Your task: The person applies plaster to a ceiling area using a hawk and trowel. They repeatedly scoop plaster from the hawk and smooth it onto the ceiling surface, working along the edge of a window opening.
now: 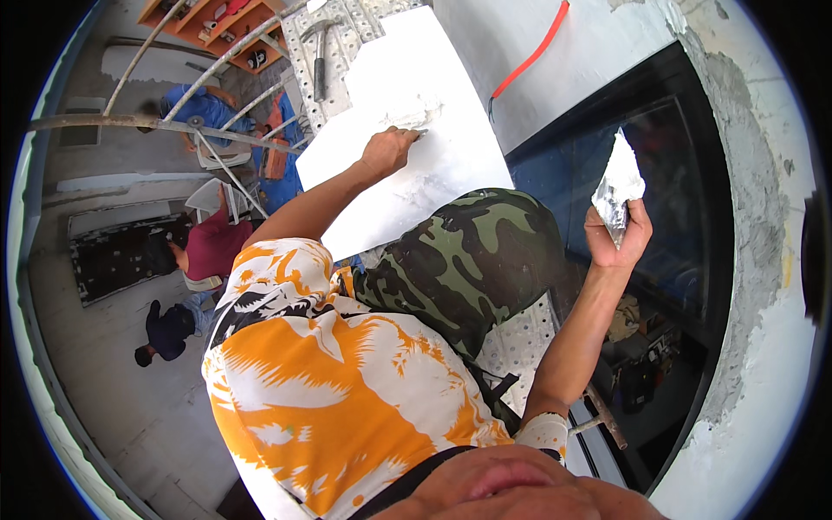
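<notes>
Head view: right hand (620, 236) clamped on metal blade (614, 219); left hand (387, 153), grip unclear. Tilting could drop white paste (622, 177).

We record that the bare left hand (388, 151) hides most of a small grey tool (422, 134), white paste (623, 170) covers part of a silvery pointed blade (612, 218), and the upper edge cuts off an orange open-fronted shelf (246, 19).

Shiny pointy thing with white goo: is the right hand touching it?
Touching: the head view shows the right hand gripping the shiny pointy thing near its lower end with its fingers.
</notes>
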Demonstrator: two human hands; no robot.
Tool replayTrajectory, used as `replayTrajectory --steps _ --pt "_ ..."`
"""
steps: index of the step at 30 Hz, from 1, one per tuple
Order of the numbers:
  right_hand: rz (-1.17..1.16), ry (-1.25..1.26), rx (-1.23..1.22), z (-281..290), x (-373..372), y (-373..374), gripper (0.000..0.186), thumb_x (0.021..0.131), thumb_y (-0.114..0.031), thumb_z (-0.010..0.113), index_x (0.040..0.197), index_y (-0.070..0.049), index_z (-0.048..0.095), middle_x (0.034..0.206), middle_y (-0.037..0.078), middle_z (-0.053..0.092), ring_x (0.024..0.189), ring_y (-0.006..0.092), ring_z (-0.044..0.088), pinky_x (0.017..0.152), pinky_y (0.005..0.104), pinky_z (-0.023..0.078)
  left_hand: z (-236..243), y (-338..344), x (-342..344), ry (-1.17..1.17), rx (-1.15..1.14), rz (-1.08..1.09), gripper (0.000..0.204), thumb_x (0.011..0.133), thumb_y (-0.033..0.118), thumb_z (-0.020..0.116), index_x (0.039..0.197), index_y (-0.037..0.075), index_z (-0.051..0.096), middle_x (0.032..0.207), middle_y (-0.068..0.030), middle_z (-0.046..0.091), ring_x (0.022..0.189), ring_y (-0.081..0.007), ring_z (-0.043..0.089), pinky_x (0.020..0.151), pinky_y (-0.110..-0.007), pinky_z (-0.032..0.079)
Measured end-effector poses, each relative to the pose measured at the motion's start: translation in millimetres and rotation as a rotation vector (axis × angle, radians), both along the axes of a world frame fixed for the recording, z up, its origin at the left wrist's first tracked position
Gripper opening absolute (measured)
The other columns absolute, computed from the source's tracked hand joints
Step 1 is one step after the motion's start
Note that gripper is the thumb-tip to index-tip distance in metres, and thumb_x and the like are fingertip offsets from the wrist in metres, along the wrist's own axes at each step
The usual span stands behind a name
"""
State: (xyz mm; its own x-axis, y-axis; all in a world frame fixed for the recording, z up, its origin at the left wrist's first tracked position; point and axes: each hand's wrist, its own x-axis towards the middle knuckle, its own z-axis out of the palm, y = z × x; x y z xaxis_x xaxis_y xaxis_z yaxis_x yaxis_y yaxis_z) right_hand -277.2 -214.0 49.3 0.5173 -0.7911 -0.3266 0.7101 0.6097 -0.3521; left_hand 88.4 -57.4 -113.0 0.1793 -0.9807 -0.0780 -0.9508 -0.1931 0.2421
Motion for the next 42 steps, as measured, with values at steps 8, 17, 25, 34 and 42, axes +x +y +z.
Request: replayTrajectory --steps 8,17,25,34,42 --pt "-0.02 -0.034 -0.032 -8.5 -3.7 -1.6 0.03 0.096 -0.014 0.05 0.121 0.001 0.058 0.112 0.012 0.068 0.098 0.0249 0.068 0.081 0.0391 0.056 -6.1 44.0 -28.4 0.091 0.159 -0.249 0.042 0.08 0.002 0.049 0.119 0.008 0.064 0.101 -0.0113 0.071 0.095 -0.031 0.066 0.081 -0.042 0.055" --pt "-0.03 -0.005 -0.083 6.2 2.0 3.3 0.03 0.096 -0.017 0.051 0.121 -0.002 0.06 0.114 0.011 0.069 0.101 0.0258 0.069 0.082 0.0425 0.057 4.6 -24.8 -32.4 0.046 0.055 0.037 0.031 0.081 0.002 0.052 0.108 0.005 0.066 0.092 -0.0155 0.07 0.092 -0.034 0.067 0.075 -0.044 0.055" --pt "-0.004 -0.075 -0.154 3.1 -17.4 8.8 0.031 0.097 -0.017 0.049 0.123 -0.003 0.059 0.115 0.009 0.067 0.106 0.0254 0.064 0.091 0.0428 0.05 -5.2 18.0 -41.0 0.05 0.164 -0.266 0.032 0.079 0.002 0.054 0.107 0.007 0.067 0.09 -0.0135 0.07 0.09 -0.032 0.066 0.077 -0.043 0.055" --pt "-0.067 0.012 -0.165 1.7 -23.2 11.4 0.031 0.097 -0.016 0.048 0.123 -0.003 0.06 0.115 0.009 0.069 0.101 0.0249 0.068 0.084 0.0416 0.056 -2.9 65.1 35.7 -0.09 -0.08 -0.061 0.035 0.079 0.0 0.054 0.11 0.009 0.068 0.099 -0.0072 0.072 0.089 -0.0262 0.068 0.076 -0.037 0.056" --pt "-0.074 0.006 -0.202 -1.0 -37.7 15.4 0.034 0.099 -0.02 0.051 0.129 -0.005 0.055 0.123 0.008 0.063 0.113 0.0248 0.06 0.098 0.0436 0.046 18.3 87.1 18.8 0.121 0.08 0.078 0.028 0.088 0.01 0.06 0.115 0.012 0.067 0.097 -0.0127 0.071 0.091 -0.03 0.067 0.078 -0.039 0.054"
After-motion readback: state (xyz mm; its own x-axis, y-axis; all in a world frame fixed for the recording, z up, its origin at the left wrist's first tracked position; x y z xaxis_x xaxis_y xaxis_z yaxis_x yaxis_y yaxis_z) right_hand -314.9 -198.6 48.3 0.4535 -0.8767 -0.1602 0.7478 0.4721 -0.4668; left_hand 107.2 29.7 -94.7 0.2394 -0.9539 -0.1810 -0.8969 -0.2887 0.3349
